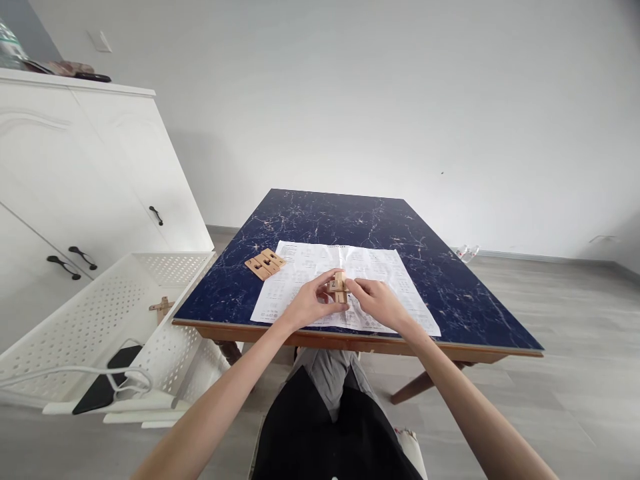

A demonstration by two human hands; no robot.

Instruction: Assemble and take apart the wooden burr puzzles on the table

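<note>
Pale grey wall [350,100] rises behind a dark blue table [340,217] with white and tan veining, its near edge trimmed in brown wood. A white sheet [290,287], creased and covered in small printed figures and text, lies spread on the near half of the table. Above the sheet, near its middle, is a small wooden block [340,288] bearing a dark mark like a Z or a 2. Both hands are together on it: the left hand [309,302] clasps it from the left, thumb below and fingers around the upper side, while the right hand [374,300] pinches at its right side with the fingertips. Whether the block is one solid part or several fitted together cannot be told. Flat wooden pieces [265,264] with dark cut-outs lie to the left, side by side and overlapping the sheet's left edge. Beside the table on the left stands a white cabinet [115,147] with black handles [157,215], and a bottle [10,47], partly cut off, is on top. Below, a white perforated basket [85,310] holds a cross-shaped wooden item [161,307]. The person's lap, in grey trousers [327,377], shows under the table edge.
</note>
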